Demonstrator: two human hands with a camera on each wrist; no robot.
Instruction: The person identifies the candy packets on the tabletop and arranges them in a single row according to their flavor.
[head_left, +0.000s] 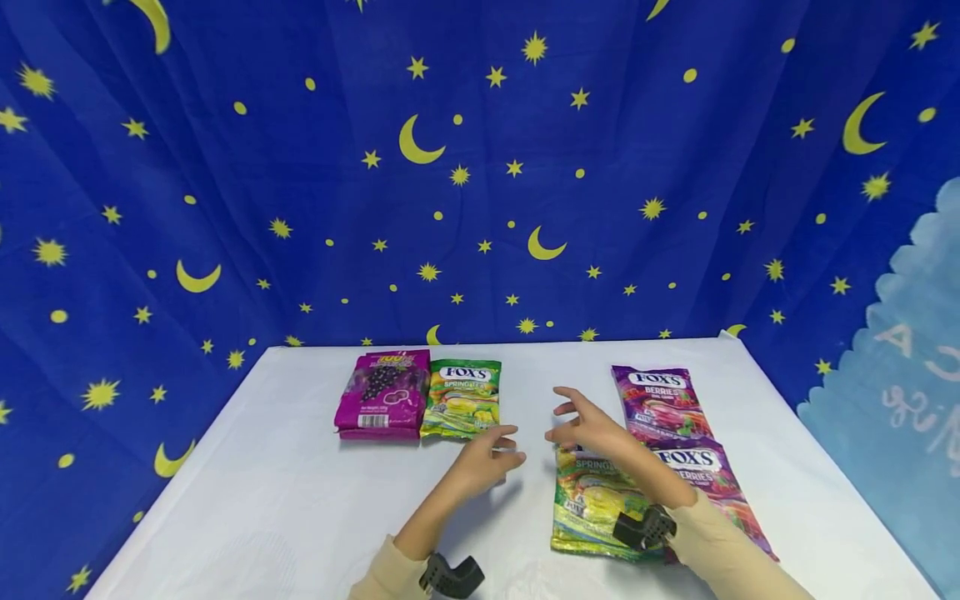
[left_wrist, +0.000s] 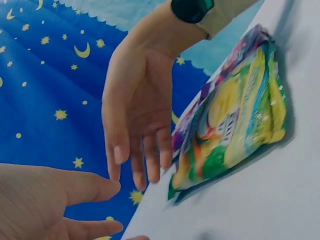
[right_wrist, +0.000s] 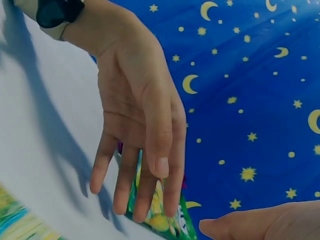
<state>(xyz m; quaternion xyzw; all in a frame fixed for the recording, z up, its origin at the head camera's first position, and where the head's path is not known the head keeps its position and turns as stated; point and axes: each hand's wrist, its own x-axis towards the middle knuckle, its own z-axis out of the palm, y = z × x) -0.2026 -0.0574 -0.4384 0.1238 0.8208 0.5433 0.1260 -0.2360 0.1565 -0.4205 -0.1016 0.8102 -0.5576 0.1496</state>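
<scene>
Both hands hover over the white table with relaxed fingers and hold nothing. My left hand (head_left: 480, 463) is just in front of a green and yellow Fox's Spring Tea candy bag (head_left: 463, 400). A purple candy bag with a grape picture (head_left: 384, 392) lies directly left of it. My right hand (head_left: 596, 429) is above a second Spring Tea bag (head_left: 592, 504), covering part of its top. Two purple Fox's Berries bags lie on the right, one farther back (head_left: 660, 404) and one nearer (head_left: 723, 483), partly behind the right forearm.
The white table (head_left: 247, 492) ends at a dark blue curtain (head_left: 480, 208) printed with yellow moons and stars. A light blue scalloped panel with lettering (head_left: 900, 350) stands at the right. Each wrist wears a black camera, and beige sleeves cover the forearms.
</scene>
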